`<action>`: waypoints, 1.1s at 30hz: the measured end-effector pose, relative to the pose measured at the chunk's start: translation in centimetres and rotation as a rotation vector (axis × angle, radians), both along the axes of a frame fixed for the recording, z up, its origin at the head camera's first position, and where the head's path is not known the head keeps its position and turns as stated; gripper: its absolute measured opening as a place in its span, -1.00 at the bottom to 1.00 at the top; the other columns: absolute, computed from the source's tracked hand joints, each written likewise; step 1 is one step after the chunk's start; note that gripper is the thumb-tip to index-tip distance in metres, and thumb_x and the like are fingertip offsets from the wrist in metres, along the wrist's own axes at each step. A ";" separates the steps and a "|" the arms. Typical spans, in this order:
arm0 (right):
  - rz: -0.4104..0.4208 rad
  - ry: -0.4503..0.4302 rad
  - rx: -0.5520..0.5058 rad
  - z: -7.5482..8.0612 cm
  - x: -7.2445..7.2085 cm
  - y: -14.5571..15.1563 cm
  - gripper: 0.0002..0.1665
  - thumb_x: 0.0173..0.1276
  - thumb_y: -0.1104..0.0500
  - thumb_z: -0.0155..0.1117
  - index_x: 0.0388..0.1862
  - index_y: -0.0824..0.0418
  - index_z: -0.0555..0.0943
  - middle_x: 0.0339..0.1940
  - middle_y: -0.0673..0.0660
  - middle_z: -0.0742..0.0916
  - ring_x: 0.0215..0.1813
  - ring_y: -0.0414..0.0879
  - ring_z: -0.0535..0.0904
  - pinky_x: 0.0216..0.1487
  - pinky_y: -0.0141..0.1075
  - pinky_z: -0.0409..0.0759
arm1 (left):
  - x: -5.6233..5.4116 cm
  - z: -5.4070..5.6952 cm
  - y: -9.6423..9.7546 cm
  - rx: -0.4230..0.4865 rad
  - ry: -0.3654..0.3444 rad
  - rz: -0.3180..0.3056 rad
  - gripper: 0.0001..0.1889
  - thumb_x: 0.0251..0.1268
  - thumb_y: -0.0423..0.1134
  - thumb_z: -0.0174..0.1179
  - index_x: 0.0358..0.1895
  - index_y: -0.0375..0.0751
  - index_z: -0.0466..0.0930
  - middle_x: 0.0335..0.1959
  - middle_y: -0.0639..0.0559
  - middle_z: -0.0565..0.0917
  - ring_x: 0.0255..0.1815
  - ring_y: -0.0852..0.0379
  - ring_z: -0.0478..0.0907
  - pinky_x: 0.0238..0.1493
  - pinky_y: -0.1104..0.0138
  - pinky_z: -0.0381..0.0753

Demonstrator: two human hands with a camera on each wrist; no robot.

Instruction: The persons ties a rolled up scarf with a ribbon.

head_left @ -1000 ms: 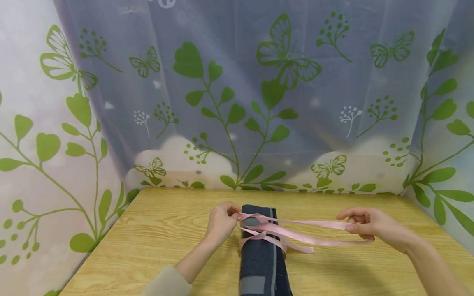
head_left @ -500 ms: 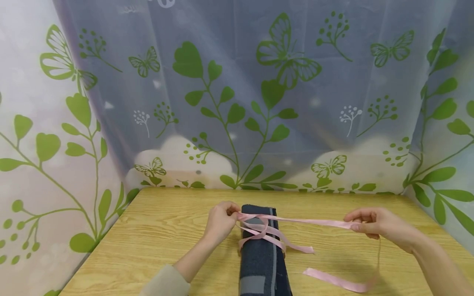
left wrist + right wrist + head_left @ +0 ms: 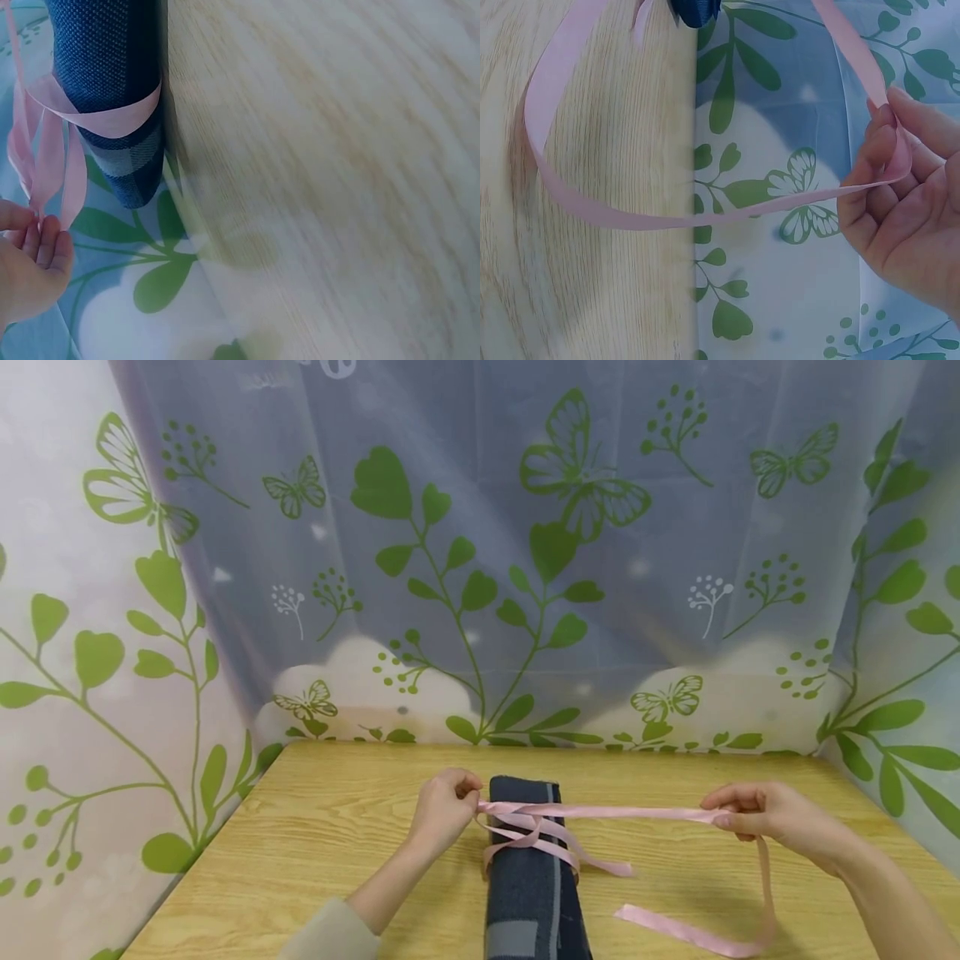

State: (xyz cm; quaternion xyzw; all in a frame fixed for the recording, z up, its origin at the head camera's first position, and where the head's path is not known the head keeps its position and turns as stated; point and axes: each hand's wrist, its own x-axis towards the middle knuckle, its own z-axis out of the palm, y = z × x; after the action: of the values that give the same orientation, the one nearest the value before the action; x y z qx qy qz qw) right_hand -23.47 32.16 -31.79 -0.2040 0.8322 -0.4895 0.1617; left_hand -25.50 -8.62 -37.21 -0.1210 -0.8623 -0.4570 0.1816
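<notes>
A rolled dark blue cloth (image 3: 525, 893) with grey stripes lies lengthwise on the table, a pink ribbon (image 3: 615, 812) wrapped round it. At the roll's left side my left hand (image 3: 444, 810) pinches the ribbon between thumb and fingers; loops hang from that pinch in the left wrist view. Out to the right, my right hand (image 3: 768, 822) pinches the ribbon too, and the stretch between both hands runs straight across the roll. From the right hand a long tail drops and curves back onto the table. A shorter ribbon end lies just right of the roll.
The wood-grain table (image 3: 337, 827) ends at a hanging grey-blue curtain (image 3: 480, 568) printed with green leaves and butterflies. Printed sheets also stand along the left and right sides.
The ribbon's lower strand has dropped from beside my right hand into a hanging tail. The upper strand has been drawn straight, and my right hand has shifted slightly right.
</notes>
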 end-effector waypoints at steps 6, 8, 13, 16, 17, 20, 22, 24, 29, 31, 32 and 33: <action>-0.021 0.006 0.023 -0.1 0.2 0.1 -0.52 0.40 0.19 0.08 0.09 0.58 0.37 -0.45 -0.04 0.57 -0.39 -0.15 0.43 -0.35 -0.28 0.43 | 0.1 0.0 -0.3 -0.049 0.027 -0.017 -0.89 0.05 -0.52 0.14 -0.38 -0.31 0.62 -0.46 -0.03 0.59 -0.44 0.15 0.48 -0.42 0.36 0.49; -0.023 0.002 0.027 -0.1 0.2 0.2 -0.52 0.40 0.18 0.07 0.09 0.58 0.38 -0.43 -0.04 0.57 -0.39 -0.14 0.43 -0.34 -0.27 0.43 | 0.1 -0.1 -0.5 -0.092 0.046 -0.029 -0.88 0.03 -0.55 0.15 -0.37 -0.33 0.62 -0.44 -0.04 0.58 -0.41 0.12 0.49 -0.39 0.35 0.51; -0.011 0.013 0.038 -0.1 0.3 0.3 -0.50 0.41 0.19 0.06 0.10 0.62 0.35 -0.37 -0.04 0.61 -0.38 -0.16 0.44 -0.36 -0.28 0.47 | 0.3 -0.2 -0.9 -0.275 0.118 -0.076 -0.78 -0.08 -0.63 0.13 -0.31 -0.38 0.61 -0.41 -0.03 0.53 -0.38 0.10 0.49 -0.37 0.37 0.52; -0.011 0.020 0.046 -0.1 0.4 0.4 -0.48 0.41 0.19 0.06 0.11 0.64 0.33 -0.36 -0.04 0.62 -0.38 -0.17 0.44 -0.37 -0.28 0.46 | 0.3 -0.1 -1.2 -0.351 0.165 -0.107 -0.71 -0.15 -0.68 0.08 -0.29 -0.41 0.60 -0.41 -0.05 0.51 -0.40 0.11 0.47 -0.40 0.40 0.51; -0.015 0.017 0.049 0.0 0.4 0.5 -0.47 0.41 0.19 0.06 0.11 0.64 0.33 -0.37 -0.05 0.62 -0.39 -0.17 0.43 -0.37 -0.28 0.45 | 0.4 0.0 -1.3 -0.368 0.179 -0.114 -0.69 -0.19 -0.70 0.05 -0.29 -0.42 0.59 -0.41 -0.05 0.50 -0.41 0.11 0.47 -0.41 0.40 0.51; -0.022 0.017 0.056 -0.1 0.4 0.5 -0.47 0.41 0.18 0.07 0.11 0.63 0.34 -0.34 -0.04 0.63 -0.37 -0.18 0.45 -0.36 -0.29 0.46 | 0.5 0.2 -1.5 -0.415 0.204 -0.117 -0.63 -0.29 -0.73 0.02 -0.30 -0.42 0.59 -0.42 -0.05 0.48 -0.43 0.11 0.43 -0.44 0.39 0.48; -0.021 0.018 0.056 -0.2 0.4 0.5 -0.48 0.41 0.18 0.07 0.11 0.62 0.35 -0.33 -0.03 0.63 -0.37 -0.17 0.46 -0.36 -0.28 0.48 | 0.6 0.2 -1.6 -0.452 0.212 -0.111 -0.62 -0.33 -0.73 0.02 -0.32 -0.41 0.60 -0.44 -0.03 0.45 -0.44 0.12 0.40 -0.44 0.37 0.45; -0.015 0.018 0.054 -0.3 0.4 0.5 -0.48 0.41 0.18 0.07 0.12 0.62 0.34 -0.34 -0.02 0.62 -0.37 -0.16 0.46 -0.35 -0.28 0.49 | 0.7 0.3 -1.7 -0.487 0.217 -0.102 -0.64 -0.33 -0.72 0.04 -0.34 -0.39 0.61 -0.46 0.00 0.41 -0.44 0.13 0.37 -0.43 0.36 0.44; 0.005 0.021 0.044 -0.5 0.4 0.7 -0.48 0.42 0.20 0.04 0.13 0.64 0.31 -0.36 -0.01 0.60 -0.39 -0.16 0.44 -0.38 -0.27 0.47 | 0.7 0.3 -1.8 -0.522 0.228 -0.082 -0.77 -0.17 -0.66 0.12 -0.41 -0.36 0.66 -0.51 0.04 0.37 -0.44 0.16 0.34 -0.42 0.40 0.45; 0.005 0.028 0.048 -0.5 0.4 0.8 -0.48 0.42 0.20 0.03 0.13 0.65 0.31 -0.33 0.00 0.61 -0.39 -0.16 0.44 -0.38 -0.28 0.48 | 0.7 0.3 -1.9 -0.522 0.235 -0.079 -0.81 -0.13 -0.64 0.15 -0.43 -0.36 0.66 -0.51 0.03 0.37 -0.44 0.16 0.35 -0.43 0.41 0.46; 0.003 0.033 0.056 -0.5 0.5 0.8 -0.48 0.42 0.20 0.03 0.13 0.64 0.31 -0.31 0.01 0.62 -0.38 -0.16 0.45 -0.38 -0.28 0.48 | 0.7 0.4 -1.9 -0.523 0.243 -0.079 -0.83 -0.11 -0.63 0.16 -0.44 -0.37 0.65 -0.51 0.02 0.37 -0.44 0.15 0.35 -0.44 0.41 0.46; -0.003 0.036 0.064 -0.4 0.5 0.8 -0.48 0.42 0.20 0.03 0.14 0.64 0.32 -0.29 0.02 0.63 -0.37 -0.16 0.45 -0.38 -0.27 0.48 | 0.7 0.4 -1.9 -0.524 0.251 -0.078 -0.84 -0.10 -0.62 0.17 -0.45 -0.37 0.65 -0.51 0.02 0.38 -0.45 0.15 0.35 -0.44 0.41 0.46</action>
State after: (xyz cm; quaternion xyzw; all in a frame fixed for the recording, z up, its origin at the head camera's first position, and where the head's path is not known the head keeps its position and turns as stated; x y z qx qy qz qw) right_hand -23.00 33.00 -32.23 -0.2064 0.8506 -0.4589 0.1524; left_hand -24.82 -10.56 -36.79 -0.2524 -0.9164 -0.2070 0.2316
